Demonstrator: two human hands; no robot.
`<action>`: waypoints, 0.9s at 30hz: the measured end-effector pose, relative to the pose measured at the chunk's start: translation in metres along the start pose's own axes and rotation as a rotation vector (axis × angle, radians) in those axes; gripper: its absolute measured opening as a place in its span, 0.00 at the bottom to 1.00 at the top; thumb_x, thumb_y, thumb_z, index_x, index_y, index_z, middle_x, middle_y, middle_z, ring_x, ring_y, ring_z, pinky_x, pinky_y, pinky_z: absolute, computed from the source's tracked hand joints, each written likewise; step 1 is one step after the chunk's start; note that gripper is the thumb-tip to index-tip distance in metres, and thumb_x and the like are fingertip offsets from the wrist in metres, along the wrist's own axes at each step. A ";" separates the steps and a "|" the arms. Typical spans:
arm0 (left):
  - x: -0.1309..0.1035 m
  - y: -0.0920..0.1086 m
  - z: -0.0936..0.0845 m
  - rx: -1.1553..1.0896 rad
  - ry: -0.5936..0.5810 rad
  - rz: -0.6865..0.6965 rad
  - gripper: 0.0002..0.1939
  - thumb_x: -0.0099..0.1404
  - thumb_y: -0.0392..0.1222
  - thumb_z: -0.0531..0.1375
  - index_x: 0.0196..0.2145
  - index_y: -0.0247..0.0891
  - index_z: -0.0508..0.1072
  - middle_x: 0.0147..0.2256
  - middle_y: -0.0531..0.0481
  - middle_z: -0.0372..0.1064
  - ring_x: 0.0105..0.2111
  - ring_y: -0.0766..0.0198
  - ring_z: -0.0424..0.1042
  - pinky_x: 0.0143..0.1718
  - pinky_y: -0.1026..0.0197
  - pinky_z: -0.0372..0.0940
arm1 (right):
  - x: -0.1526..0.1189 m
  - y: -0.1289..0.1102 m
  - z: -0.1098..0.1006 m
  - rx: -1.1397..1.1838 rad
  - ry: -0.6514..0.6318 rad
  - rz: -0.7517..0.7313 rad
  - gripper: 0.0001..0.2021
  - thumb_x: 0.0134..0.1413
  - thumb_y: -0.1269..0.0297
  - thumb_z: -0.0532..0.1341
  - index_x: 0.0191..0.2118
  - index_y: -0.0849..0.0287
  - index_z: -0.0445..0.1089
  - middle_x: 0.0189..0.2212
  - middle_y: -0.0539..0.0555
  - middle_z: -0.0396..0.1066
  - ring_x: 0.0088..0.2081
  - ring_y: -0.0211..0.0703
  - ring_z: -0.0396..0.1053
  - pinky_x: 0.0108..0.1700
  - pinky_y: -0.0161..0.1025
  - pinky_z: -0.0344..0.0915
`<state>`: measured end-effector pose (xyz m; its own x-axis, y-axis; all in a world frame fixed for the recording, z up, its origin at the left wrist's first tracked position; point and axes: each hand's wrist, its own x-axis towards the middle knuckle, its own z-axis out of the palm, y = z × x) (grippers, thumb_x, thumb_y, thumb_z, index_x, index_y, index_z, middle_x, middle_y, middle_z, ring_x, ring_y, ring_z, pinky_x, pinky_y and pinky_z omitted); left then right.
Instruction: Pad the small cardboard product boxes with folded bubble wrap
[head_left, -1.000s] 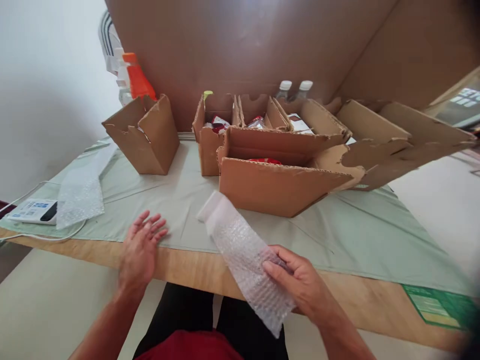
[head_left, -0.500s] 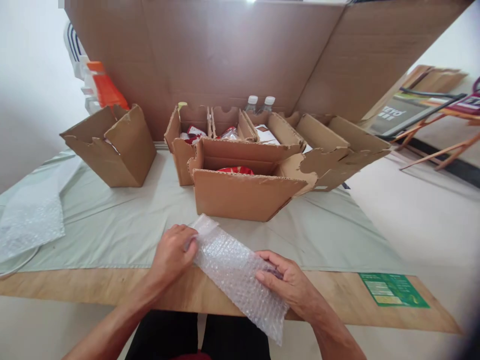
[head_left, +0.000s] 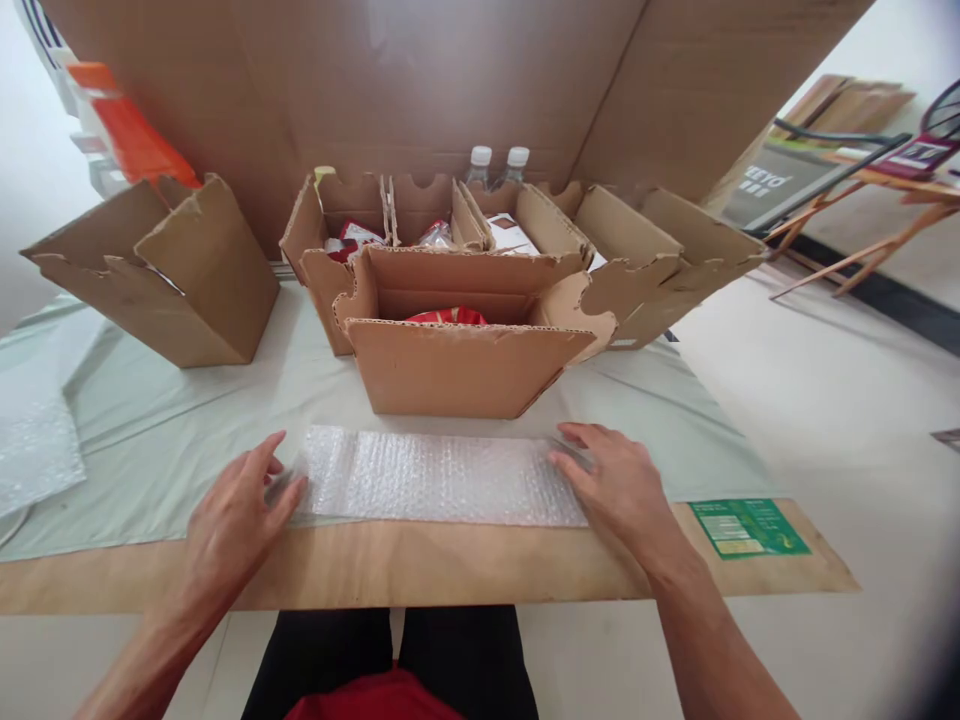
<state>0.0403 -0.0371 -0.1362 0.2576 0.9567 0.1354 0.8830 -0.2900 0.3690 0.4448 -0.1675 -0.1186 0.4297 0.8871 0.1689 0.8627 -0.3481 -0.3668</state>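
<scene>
A long strip of bubble wrap [head_left: 442,478] lies flat along the table's front, partly over the cloth and partly over the wooden edge. At its left end is my left hand [head_left: 244,505], fingers apart, holding nothing. My right hand [head_left: 619,485] rests at the strip's right end with thumb and fingers spread, and the wrap is not gripped. Just behind the strip stands a brown cardboard box [head_left: 465,370] with a red package [head_left: 448,316] inside.
Behind stand several open cardboard boxes [head_left: 427,205] holding packets. Another box [head_left: 217,290] is at the left, near an orange bottle [head_left: 139,130]. More bubble wrap [head_left: 37,435] lies far left. A green label [head_left: 750,528] is on the wooden edge [head_left: 450,560].
The bubble wrap has gone from slanted in both hands to lying straight across the table. Both hands have let go and moved apart. The camera view has shifted.
</scene>
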 end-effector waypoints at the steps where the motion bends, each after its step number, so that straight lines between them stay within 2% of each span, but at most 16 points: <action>1: 0.001 0.001 0.001 0.021 0.085 0.075 0.25 0.70 0.53 0.54 0.60 0.39 0.68 0.44 0.43 0.74 0.43 0.49 0.75 0.41 0.50 0.68 | -0.004 -0.001 0.002 -0.032 0.071 -0.055 0.15 0.59 0.56 0.59 0.45 0.58 0.78 0.41 0.60 0.81 0.43 0.59 0.77 0.46 0.55 0.69; 3: 0.005 0.005 0.003 0.026 0.238 0.272 0.20 0.72 0.49 0.55 0.57 0.40 0.71 0.49 0.41 0.73 0.48 0.48 0.74 0.48 0.48 0.68 | -0.013 -0.013 0.006 -0.036 0.154 -0.197 0.15 0.65 0.57 0.56 0.46 0.58 0.78 0.43 0.60 0.80 0.44 0.57 0.77 0.47 0.54 0.69; 4: 0.007 0.009 0.005 0.020 0.268 0.383 0.18 0.72 0.46 0.56 0.56 0.41 0.72 0.50 0.41 0.73 0.49 0.48 0.74 0.49 0.49 0.68 | -0.017 -0.024 0.009 -0.025 0.161 -0.286 0.15 0.67 0.59 0.55 0.48 0.58 0.77 0.45 0.61 0.80 0.46 0.56 0.77 0.48 0.54 0.70; 6: 0.011 0.016 0.012 0.003 0.204 0.572 0.14 0.73 0.40 0.55 0.52 0.42 0.74 0.47 0.43 0.74 0.46 0.51 0.75 0.48 0.50 0.70 | -0.024 -0.046 0.018 0.003 0.085 -0.473 0.15 0.68 0.64 0.55 0.52 0.58 0.76 0.52 0.61 0.78 0.50 0.55 0.76 0.51 0.53 0.70; 8: 0.015 0.018 0.019 -0.021 0.050 0.664 0.12 0.72 0.38 0.54 0.48 0.42 0.76 0.43 0.44 0.75 0.42 0.53 0.75 0.43 0.52 0.71 | -0.028 -0.058 0.027 0.020 -0.051 -0.613 0.14 0.67 0.66 0.57 0.53 0.55 0.76 0.58 0.60 0.75 0.55 0.55 0.74 0.53 0.53 0.71; 10: 0.018 0.012 0.021 -0.084 -0.063 0.665 0.11 0.73 0.39 0.54 0.47 0.44 0.76 0.42 0.46 0.76 0.41 0.55 0.76 0.41 0.55 0.73 | -0.030 -0.049 0.032 0.015 -0.118 -0.657 0.14 0.66 0.66 0.58 0.53 0.53 0.76 0.59 0.58 0.74 0.57 0.56 0.73 0.52 0.55 0.71; 11: 0.019 0.008 0.020 -0.129 -0.104 0.658 0.11 0.73 0.40 0.55 0.47 0.46 0.76 0.43 0.47 0.76 0.42 0.56 0.76 0.41 0.56 0.74 | -0.030 -0.035 0.032 0.009 -0.103 -0.635 0.13 0.66 0.65 0.58 0.52 0.52 0.77 0.58 0.57 0.75 0.57 0.56 0.73 0.52 0.55 0.72; 13: 0.023 0.000 0.013 -0.219 -0.157 0.642 0.11 0.72 0.43 0.57 0.49 0.50 0.76 0.46 0.50 0.77 0.45 0.58 0.78 0.43 0.61 0.75 | -0.028 -0.001 0.024 -0.011 0.008 -0.526 0.12 0.68 0.62 0.57 0.47 0.52 0.78 0.53 0.56 0.79 0.54 0.57 0.75 0.50 0.56 0.72; 16: 0.039 0.006 0.001 -0.285 -0.094 0.501 0.14 0.71 0.48 0.60 0.53 0.55 0.74 0.50 0.52 0.77 0.46 0.58 0.80 0.40 0.64 0.76 | -0.012 0.034 0.003 0.001 0.160 -0.306 0.13 0.68 0.55 0.57 0.44 0.52 0.78 0.47 0.57 0.80 0.48 0.56 0.78 0.45 0.54 0.74; 17: 0.048 0.014 -0.001 -0.308 -0.050 0.429 0.17 0.70 0.50 0.60 0.56 0.55 0.72 0.51 0.51 0.76 0.45 0.58 0.80 0.38 0.63 0.77 | -0.003 0.036 -0.003 0.032 0.175 -0.244 0.14 0.67 0.53 0.58 0.47 0.52 0.77 0.48 0.58 0.80 0.46 0.55 0.79 0.43 0.51 0.75; 19: 0.066 0.035 0.001 -0.381 -0.002 0.328 0.24 0.69 0.52 0.60 0.62 0.54 0.66 0.54 0.48 0.75 0.44 0.56 0.81 0.38 0.59 0.78 | 0.018 0.023 -0.009 0.128 0.156 -0.159 0.19 0.65 0.50 0.60 0.53 0.54 0.74 0.48 0.59 0.80 0.43 0.53 0.80 0.35 0.45 0.75; 22: 0.082 0.063 0.018 -0.497 -0.048 0.325 0.30 0.69 0.52 0.60 0.66 0.50 0.60 0.59 0.43 0.71 0.50 0.51 0.79 0.45 0.51 0.78 | 0.045 -0.008 -0.003 0.261 0.111 -0.146 0.19 0.59 0.48 0.64 0.47 0.57 0.75 0.39 0.57 0.81 0.34 0.49 0.79 0.26 0.39 0.72; 25: 0.067 0.064 0.043 -0.439 -0.054 0.318 0.26 0.67 0.53 0.61 0.60 0.48 0.67 0.53 0.44 0.75 0.50 0.46 0.78 0.49 0.44 0.77 | 0.047 -0.019 0.013 0.268 0.171 -0.204 0.14 0.62 0.52 0.61 0.33 0.55 0.76 0.25 0.52 0.77 0.23 0.45 0.72 0.21 0.38 0.66; 27: 0.048 0.054 0.056 -0.379 -0.031 0.289 0.23 0.66 0.54 0.63 0.57 0.50 0.71 0.49 0.47 0.78 0.51 0.43 0.77 0.51 0.40 0.75 | 0.037 -0.012 0.021 0.246 0.242 -0.260 0.18 0.65 0.54 0.56 0.27 0.53 0.74 0.19 0.51 0.72 0.20 0.45 0.68 0.22 0.40 0.65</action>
<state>0.1222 -0.0059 -0.1609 0.4885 0.8341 0.2564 0.5697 -0.5274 0.6304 0.4445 -0.1240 -0.1266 0.2823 0.8285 0.4836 0.8739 -0.0141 -0.4859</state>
